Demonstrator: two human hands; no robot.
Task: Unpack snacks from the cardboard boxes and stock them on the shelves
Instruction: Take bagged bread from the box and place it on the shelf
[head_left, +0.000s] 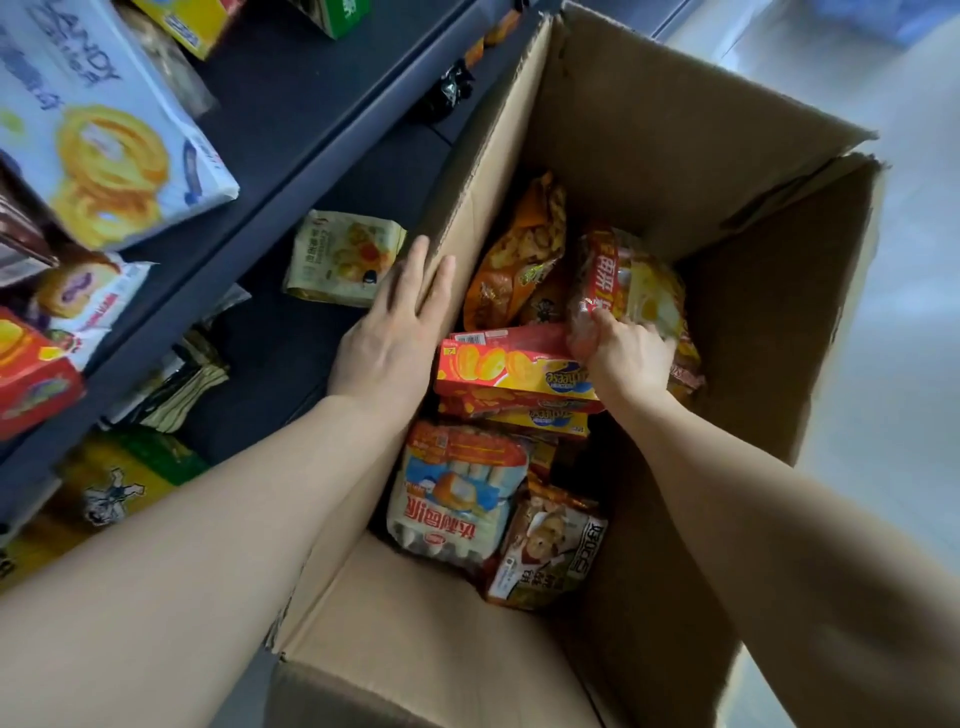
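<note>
Fig.: Restocking in progress, cardboard box (649, 156) still holding most of its snacks.

Left hand (395, 332) is lying flat, fingers straight, on the box's left wall, steadying it; right hand (623, 353) is reaching inside, fingers curling round a red-and-yellow bag (628, 280) at the box's far-right interior. Also in the box: orange bag (519, 260) at the far end, red biscuit cartons (509, 369) mid-box, white roll pack (452, 493) and brown pouch (545, 545) toward the near end. Shelves (291, 104) to the box's left are partly stocked, e.g. a pale pouch (343, 254) just beside it w/ gaps around. Judged approx. midway; box contents remaining to be shelved.
</note>
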